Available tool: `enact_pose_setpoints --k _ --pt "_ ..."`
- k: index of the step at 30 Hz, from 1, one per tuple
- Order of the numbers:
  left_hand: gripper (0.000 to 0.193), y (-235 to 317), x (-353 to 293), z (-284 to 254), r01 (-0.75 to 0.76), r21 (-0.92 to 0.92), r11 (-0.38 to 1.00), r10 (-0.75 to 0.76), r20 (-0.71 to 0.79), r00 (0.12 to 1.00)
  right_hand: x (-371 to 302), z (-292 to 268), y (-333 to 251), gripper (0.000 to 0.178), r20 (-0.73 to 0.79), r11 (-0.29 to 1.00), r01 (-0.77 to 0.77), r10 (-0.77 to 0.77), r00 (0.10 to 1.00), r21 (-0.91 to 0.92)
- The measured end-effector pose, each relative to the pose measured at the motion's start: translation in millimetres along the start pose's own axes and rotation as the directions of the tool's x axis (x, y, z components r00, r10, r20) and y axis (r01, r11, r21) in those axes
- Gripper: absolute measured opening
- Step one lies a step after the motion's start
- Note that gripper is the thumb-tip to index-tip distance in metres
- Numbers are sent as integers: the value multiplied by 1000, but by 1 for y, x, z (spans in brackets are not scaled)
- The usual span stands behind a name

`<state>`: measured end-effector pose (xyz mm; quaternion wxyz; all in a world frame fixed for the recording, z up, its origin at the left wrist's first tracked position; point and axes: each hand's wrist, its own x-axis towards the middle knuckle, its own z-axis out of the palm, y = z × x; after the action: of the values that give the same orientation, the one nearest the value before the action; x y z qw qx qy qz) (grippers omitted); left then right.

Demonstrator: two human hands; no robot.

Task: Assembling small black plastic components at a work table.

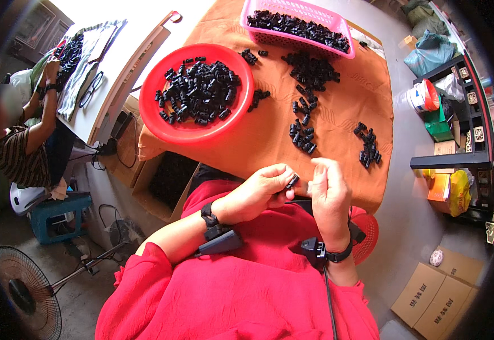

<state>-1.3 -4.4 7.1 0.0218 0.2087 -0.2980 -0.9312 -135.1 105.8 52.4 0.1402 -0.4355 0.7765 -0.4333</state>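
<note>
Between the thumb and fingers of my left hand (pixel 266 190) is a small black cylindrical plastic part (pixel 293 182), held at the table's near edge. Just to its right, my right hand (pixel 330 195) is raised with bent fingers drawn together. Anything in those fingers is too small or hidden to make out. Loose black parts (pixel 303 139) form a trail on the orange tablecloth (pixel 343 102) beyond my hands, with another small group (pixel 367 150) to the right. A red round basin (pixel 148 116) full of similar parts stands at the left of the table.
A pink plastic basket (pixel 346 48) of black parts stands at the far edge. Another person (pixel 26 124) works at a white table on the left. A fan (pixel 26 292) stands at lower left, a black shelf (pixel 450 161) at right, and flattened cartons (pixel 436 297) at lower right.
</note>
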Motion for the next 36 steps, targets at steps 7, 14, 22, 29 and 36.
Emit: enact_pose_setpoints --k 7,14,22,29,36 --pt "19 -1 -2 -1 -36 -54 998 37 25 999 -5 -3 3 23 336 983 -139 90 938 124" --pt "18 2 -2 -2 8 11 1000 -10 97 995 -3 -8 3 17 376 960 -165 70 924 228" --pt "22 12 -4 -2 -17 67 998 13 54 998 -2 -2 8 10 291 980 -96 42 956 174" --pt "17 71 0 -33 -270 939 213 800 -9 600 -2 -3 4 7 198 995 -79 67 978 53" --pt "26 142 -15 -84 350 908 -231 961 156 230 0 3 18 7 169 999 -20 15 985 31"
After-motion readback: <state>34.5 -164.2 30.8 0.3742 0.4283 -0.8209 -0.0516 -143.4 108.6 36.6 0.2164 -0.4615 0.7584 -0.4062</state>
